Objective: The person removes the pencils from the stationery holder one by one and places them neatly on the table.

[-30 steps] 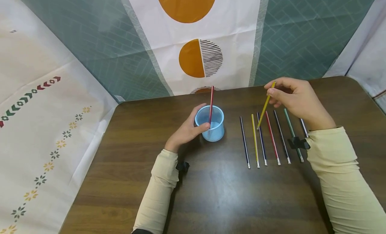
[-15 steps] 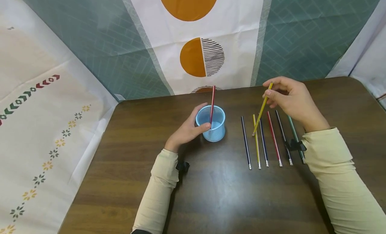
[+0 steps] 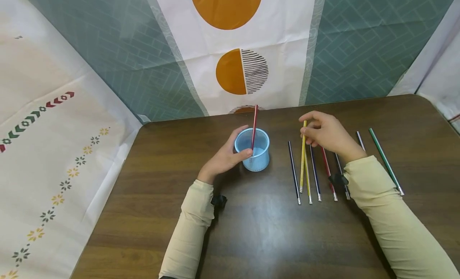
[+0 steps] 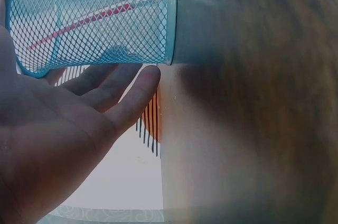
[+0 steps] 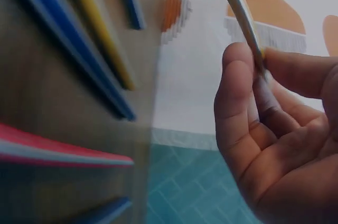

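Note:
My left hand [image 3: 224, 159] holds a light-blue mesh pencil cup [image 3: 256, 164], thumb at the near rim, fingers along its side. A red pencil [image 3: 254, 125] leans inside the cup, its lower part visible through the mesh [image 4: 87, 21] in the left wrist view. My right hand [image 3: 327, 133] pinches a yellow pencil [image 3: 302, 167] near its upper end between thumb and fingers. This pencil hangs nearly vertical over the row of pencils; I cannot tell whether its lower end touches the table. Just beside it lie a dark pencil [image 3: 294, 173] and another yellow pencil [image 3: 308, 183].
Further right in the row are a blue pencil [image 3: 315, 177], a red pencil [image 3: 327, 165], a dark pencil [image 3: 338, 163], a partly hidden pencil [image 3: 361, 140] and a green pencil [image 3: 386, 161]. My right sleeve [image 3: 373, 183] covers part of the row. Patterned cloth [image 3: 201, 71] hangs behind the brown table [image 3: 151, 183].
My right hand has moved left and down with the yellow pencil, which now hangs straighter. Pencils at the right came out from behind the sleeve. My left hand and the cup stay put.

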{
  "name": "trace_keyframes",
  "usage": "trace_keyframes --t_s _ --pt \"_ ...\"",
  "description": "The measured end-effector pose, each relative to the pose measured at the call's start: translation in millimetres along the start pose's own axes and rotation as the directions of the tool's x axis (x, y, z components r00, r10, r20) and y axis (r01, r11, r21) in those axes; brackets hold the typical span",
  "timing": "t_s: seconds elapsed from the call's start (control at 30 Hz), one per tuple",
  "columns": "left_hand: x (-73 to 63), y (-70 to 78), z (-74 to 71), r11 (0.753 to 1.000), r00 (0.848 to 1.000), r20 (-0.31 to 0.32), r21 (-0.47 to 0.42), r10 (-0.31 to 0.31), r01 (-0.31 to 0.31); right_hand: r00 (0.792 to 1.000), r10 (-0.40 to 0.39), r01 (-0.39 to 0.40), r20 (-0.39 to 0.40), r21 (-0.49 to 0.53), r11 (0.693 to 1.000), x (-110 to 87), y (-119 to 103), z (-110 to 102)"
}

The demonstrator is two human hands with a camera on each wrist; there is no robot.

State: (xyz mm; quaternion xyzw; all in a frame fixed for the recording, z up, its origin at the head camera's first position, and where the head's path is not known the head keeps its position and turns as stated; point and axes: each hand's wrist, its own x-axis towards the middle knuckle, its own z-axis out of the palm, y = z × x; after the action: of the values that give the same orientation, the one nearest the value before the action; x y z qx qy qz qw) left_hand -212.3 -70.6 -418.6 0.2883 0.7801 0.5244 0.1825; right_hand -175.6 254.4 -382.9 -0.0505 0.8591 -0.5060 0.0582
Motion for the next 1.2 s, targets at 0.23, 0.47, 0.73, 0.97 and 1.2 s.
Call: trace_keyframes --t_s 0.23,0.47,0.73,0.97,1.2 --pt "0.0 0.3 -1.3 1.000 1.000 0.006 -0.003 0.016 -0.016 0.985 0.108 -0.094 0.132 -0.104 0.990 6.4 8 18" --pt "-0.3 -4.3 0.5 1.000 1.000 0.017 -0.016 0.025 -0.024 0.979 0.121 -0.095 0.162 -0.156 0.983 3.2 12 28" --pt "-0.4 -2.9 -1.6 1.000 1.000 0.004 -0.010 0.025 -0.025 0.979 0.138 -0.111 0.152 -0.177 0.978 8.1 14 26" --pt "0.1 -1.9 -1.9 1.000 1.000 0.006 -0.011 0.016 -0.016 0.982 0.133 -0.103 0.131 -0.217 0.971 7.6 14 24" --pt "1.3 -1.0 -2.3 1.000 1.000 0.003 -0.015 0.017 -0.017 0.990 0.108 -0.081 0.087 -0.268 0.960 6.5 5 13"
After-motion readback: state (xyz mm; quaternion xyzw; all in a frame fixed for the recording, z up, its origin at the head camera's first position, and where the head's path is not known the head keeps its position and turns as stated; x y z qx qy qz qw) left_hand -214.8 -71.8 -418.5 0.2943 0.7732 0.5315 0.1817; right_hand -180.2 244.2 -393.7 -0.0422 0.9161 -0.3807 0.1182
